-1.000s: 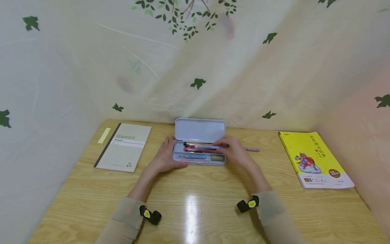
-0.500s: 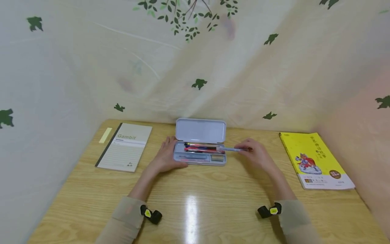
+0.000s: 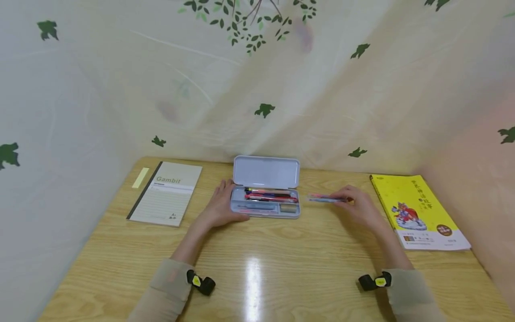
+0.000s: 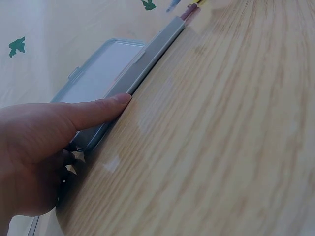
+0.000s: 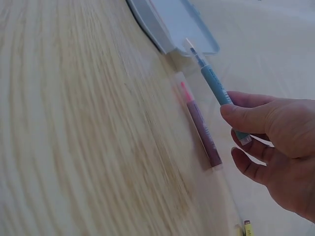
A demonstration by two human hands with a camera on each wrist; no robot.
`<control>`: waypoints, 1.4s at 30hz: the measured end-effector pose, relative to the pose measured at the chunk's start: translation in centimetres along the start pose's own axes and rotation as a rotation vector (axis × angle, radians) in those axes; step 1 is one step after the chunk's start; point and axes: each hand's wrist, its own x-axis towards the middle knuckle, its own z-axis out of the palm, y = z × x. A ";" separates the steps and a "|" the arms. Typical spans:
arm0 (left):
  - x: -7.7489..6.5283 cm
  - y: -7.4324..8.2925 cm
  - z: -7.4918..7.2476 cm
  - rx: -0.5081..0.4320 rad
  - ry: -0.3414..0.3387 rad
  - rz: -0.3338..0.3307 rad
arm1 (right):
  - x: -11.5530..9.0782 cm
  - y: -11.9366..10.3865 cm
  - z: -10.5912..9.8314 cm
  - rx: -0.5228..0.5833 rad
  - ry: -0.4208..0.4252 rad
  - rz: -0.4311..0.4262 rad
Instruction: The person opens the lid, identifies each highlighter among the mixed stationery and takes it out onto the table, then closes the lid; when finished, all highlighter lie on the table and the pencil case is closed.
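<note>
My left hand [image 3: 219,208] holds the left end of an open light-blue pencil case [image 3: 266,172]. In the left wrist view its thumb [image 4: 106,109] presses along the front wall, and the other fingers bend behind the end, partly hidden. Several pens [image 3: 267,196] lie in the case's back compartment. A tan block [image 3: 288,208] sits at the front right inside. To the right of the case, my right hand [image 3: 360,209] pinches a blue marker pen [image 5: 216,86] between thumb and fingers, above the table. Beneath it lies a purple marker pen [image 5: 203,130] with a pink tip.
A grey notebook [image 3: 165,194] and a pale yellow strip [image 3: 140,177] lie at the left. At the right is a yellow book [image 3: 418,210]. A patterned cloth [image 3: 193,98] hangs behind the wooden table [image 3: 217,264].
My right hand has drawn the blue marker pen out of the pencil case and carried it right, over the purple one. The left hand has stayed on the case.
</note>
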 end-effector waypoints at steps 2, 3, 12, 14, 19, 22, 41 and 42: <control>0.0 0.0 0.0 -0.002 0.005 0.004 | -0.1 0.3 -0.1 -0.009 -0.008 0.007; 0.0 0.0 -0.1 -0.002 0.006 0.006 | -0.2 0.4 -0.2 -0.012 -0.016 0.015; 0.0 0.0 -0.1 0.005 -0.003 -0.003 | -0.6 1.0 -0.4 -0.044 -0.059 0.094; 0.1 0.0 -0.1 0.004 -0.004 -0.006 | -0.6 1.0 -0.4 -0.042 -0.070 0.103; 0.1 0.1 -0.3 0.003 -0.009 -0.008 | -0.6 0.9 -0.3 -0.036 -0.094 0.124; 0.1 0.2 -0.3 0.004 -0.008 -0.009 | -0.5 1.0 -0.2 -0.041 -0.092 0.121; 0.0 0.2 0.0 -0.010 -0.020 -0.025 | -0.6 1.0 0.2 -0.094 -0.095 0.134; 0.0 0.2 0.0 -0.008 -0.021 -0.028 | -0.5 1.0 0.2 -0.095 -0.095 0.133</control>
